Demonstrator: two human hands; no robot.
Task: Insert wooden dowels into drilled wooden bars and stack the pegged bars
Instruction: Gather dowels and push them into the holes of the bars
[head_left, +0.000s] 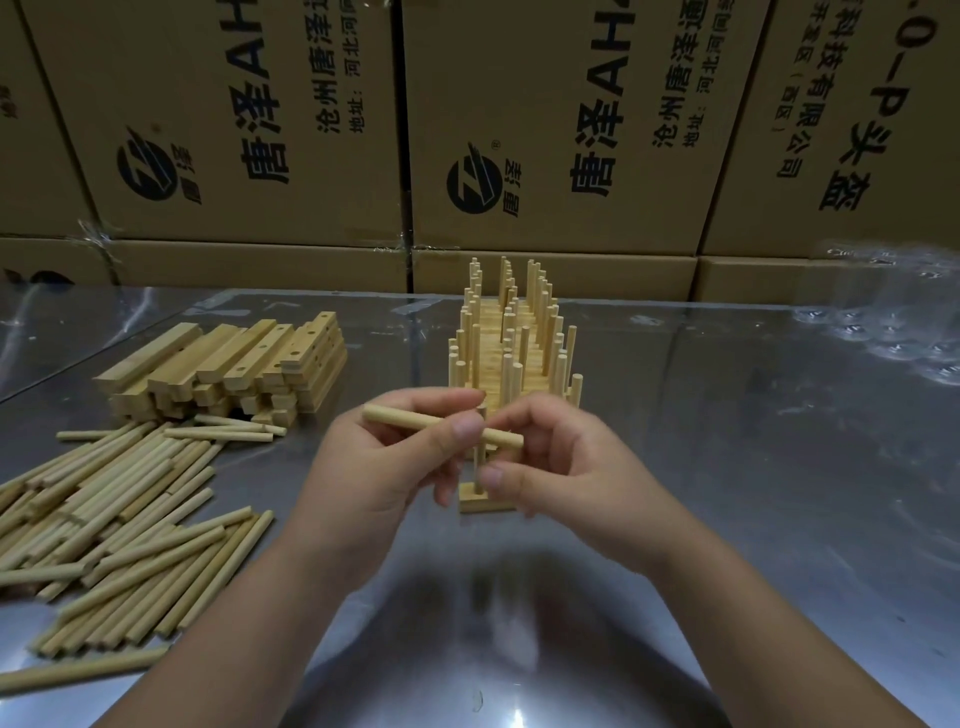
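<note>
Your left hand (384, 467) is pinching a loose dowel (405, 418) mid-length; your right hand (561, 462) is gripping the upright dowel (481, 457) in the bar (480, 503) on the table (727, 467). Judged light, stiff, smooth.

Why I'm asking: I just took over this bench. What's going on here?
A person is mid-assembly. The left hand pinches a dowel crosswise above a bar that the right hand steadies on the metal table; one peg already stands in it. Finished pegged bars are stacked behind; unpegged bars and spare dowels lie to the left.
</note>
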